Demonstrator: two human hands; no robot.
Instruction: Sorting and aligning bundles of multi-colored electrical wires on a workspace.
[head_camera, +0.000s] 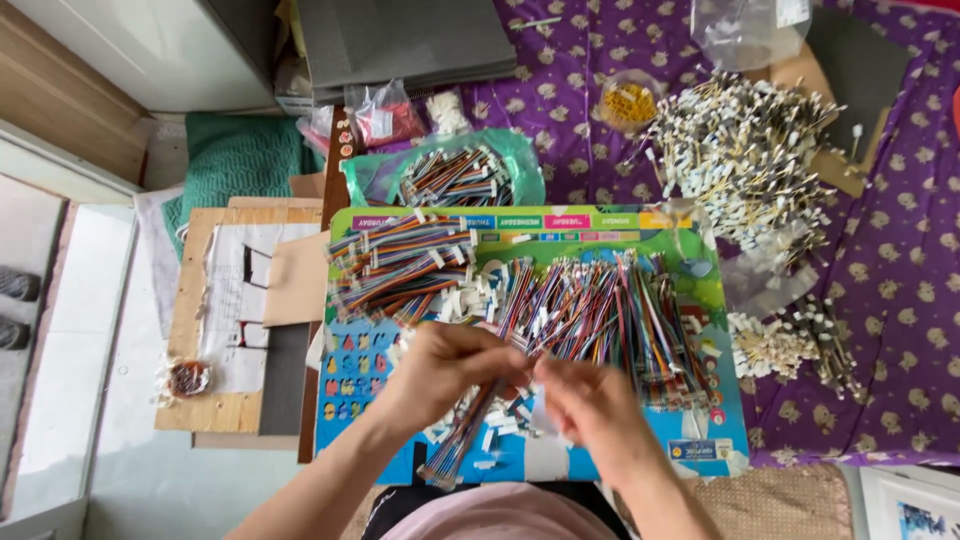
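Overhead view down onto a colourful printed plastic mat (700, 440) laid over a purple cloth with a pale floral pattern (900, 250)

Left hand (440, 375), fingers curled shut around a thin bundle of multicoloured ribbon wires with small white plastic connectors (462, 440), held low and centre over the near edge of the mat. Bundle slanted, upper end pinched between the two hands, lower end fanned out toward the body, showing red, blue, yellow, green and black strands side by side, tips ending in dark and white plugs

Right hand (590, 405), just beside the left, fingertips closed in a pinch on the upper end of the same bundle; a small white connector visible between the fingers

Directly behind the hands, a large loose heap of the same rainbow wires (610, 305), spread across the middle of the mat. To its left, a second neater stack of rainbow wires (385, 265), lying mostly crosswise. Scattered loose white connectors (495, 440) on the mat near the wrists

Farther back, a green plastic bag holding more coloured wires (450, 175). On the right, on the purple cloth, a big pile of pale cream wires with white ends (745, 150) and a smaller pile of the same (790, 345). At far left, a wooden board with a paper sheet (225, 300) on a pale floor
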